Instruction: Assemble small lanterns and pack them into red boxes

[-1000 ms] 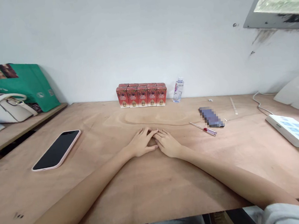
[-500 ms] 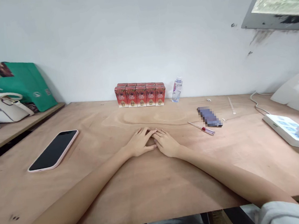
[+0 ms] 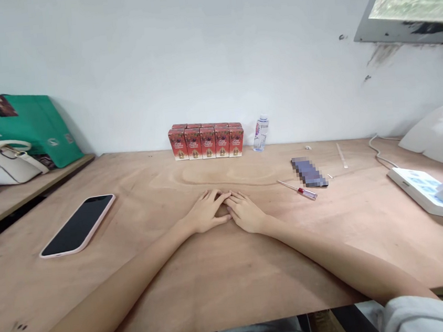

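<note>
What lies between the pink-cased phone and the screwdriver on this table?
The left hand and right hand, touching each other, lie between them in the head view.

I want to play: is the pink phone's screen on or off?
Looks off: the pink phone lies face up, its screen plain black. Whether it has power, I can't tell.

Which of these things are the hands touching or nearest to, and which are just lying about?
With the hands:
left hand and right hand, touching each other, holding nothing
tabletop, beneath both
screwdriver, apparently nearest the right hand, untouched

Just lying about:
pink-edged phone
red boxes
clear bottle
flat pixelated item
power strip
white handbag
green bag
</note>
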`<state>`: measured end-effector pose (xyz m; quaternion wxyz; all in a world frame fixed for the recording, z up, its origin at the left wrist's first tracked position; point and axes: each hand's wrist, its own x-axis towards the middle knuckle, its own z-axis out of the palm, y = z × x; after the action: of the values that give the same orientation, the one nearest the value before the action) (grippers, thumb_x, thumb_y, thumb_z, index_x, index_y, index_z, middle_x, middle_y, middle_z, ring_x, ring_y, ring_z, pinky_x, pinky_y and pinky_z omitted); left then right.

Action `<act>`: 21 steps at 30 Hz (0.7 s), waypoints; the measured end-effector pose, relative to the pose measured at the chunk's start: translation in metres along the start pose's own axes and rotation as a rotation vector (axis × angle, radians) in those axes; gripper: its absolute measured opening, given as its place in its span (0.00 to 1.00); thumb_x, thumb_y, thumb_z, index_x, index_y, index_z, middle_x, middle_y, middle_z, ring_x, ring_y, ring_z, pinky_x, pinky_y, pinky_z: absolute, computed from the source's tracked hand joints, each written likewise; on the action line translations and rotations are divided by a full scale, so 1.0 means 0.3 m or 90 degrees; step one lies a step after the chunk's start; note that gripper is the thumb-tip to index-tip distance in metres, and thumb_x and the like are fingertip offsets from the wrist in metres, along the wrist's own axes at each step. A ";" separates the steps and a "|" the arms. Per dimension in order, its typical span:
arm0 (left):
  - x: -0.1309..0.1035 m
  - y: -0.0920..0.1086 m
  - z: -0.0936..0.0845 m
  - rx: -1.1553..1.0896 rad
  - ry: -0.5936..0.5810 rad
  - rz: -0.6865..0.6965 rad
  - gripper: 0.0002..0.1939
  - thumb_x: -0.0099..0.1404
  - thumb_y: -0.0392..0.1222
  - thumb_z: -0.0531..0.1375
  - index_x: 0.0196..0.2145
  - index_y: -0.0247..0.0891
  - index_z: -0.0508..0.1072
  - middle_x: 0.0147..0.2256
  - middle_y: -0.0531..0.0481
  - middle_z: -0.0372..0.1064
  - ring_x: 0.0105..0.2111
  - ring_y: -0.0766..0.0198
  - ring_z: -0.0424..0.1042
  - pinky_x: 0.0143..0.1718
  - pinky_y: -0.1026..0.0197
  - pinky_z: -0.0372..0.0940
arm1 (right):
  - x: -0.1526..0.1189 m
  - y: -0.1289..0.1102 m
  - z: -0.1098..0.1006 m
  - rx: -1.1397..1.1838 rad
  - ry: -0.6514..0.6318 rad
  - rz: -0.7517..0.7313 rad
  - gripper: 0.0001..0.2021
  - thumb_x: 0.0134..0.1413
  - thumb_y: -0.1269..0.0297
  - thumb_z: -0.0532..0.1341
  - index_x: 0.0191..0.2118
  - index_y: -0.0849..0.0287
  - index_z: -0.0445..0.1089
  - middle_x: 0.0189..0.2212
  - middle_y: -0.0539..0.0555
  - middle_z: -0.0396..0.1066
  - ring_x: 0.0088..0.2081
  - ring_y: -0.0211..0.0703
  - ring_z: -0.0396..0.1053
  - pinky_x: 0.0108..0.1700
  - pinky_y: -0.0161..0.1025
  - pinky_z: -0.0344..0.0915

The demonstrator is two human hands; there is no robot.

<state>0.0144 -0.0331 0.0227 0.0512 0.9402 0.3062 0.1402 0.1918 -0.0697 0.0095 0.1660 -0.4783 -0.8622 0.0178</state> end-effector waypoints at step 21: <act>0.000 0.002 -0.005 -0.013 -0.014 -0.011 0.32 0.62 0.55 0.53 0.60 0.38 0.55 0.52 0.39 0.58 0.53 0.52 0.59 0.55 0.49 0.54 | -0.002 -0.001 -0.001 -0.002 -0.002 -0.003 0.20 0.59 0.72 0.47 0.56 0.66 0.60 0.57 0.63 0.60 0.61 0.48 0.53 0.62 0.51 0.50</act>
<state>0.0143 -0.0335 0.0244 0.0654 0.9385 0.3122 0.1325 0.1920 -0.0702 0.0096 0.1639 -0.4766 -0.8635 0.0167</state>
